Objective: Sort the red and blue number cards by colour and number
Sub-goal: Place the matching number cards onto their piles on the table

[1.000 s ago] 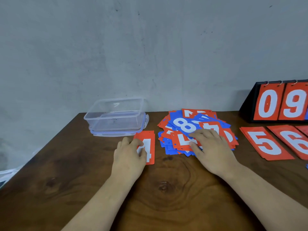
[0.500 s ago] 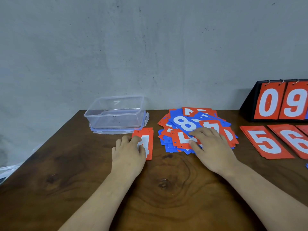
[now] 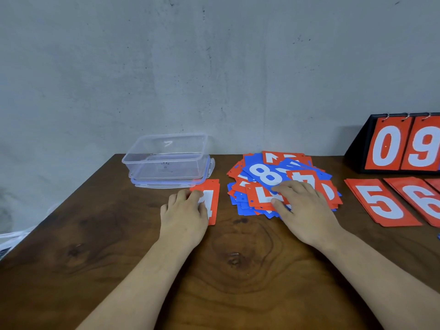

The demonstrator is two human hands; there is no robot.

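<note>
red card point(image 3: 212, 198) lies flat under the left hand point(image 3: 184, 216), whose relaxed fingers press it, just in front of the clear box point(image 3: 166, 160). the right hand point(image 3: 307, 210), fingers straight, rests on the mixed pile point(image 3: 262, 173). red 5 stack point(image 3: 381, 203) lies farther right on the wooden table point(image 3: 238, 270).

A plain, bare indoor room
Scuffed grey wall point(image 3: 214, 67) behind a knotty wooden table point(image 3: 238, 282) (home or workroom, I can't tell).
</note>
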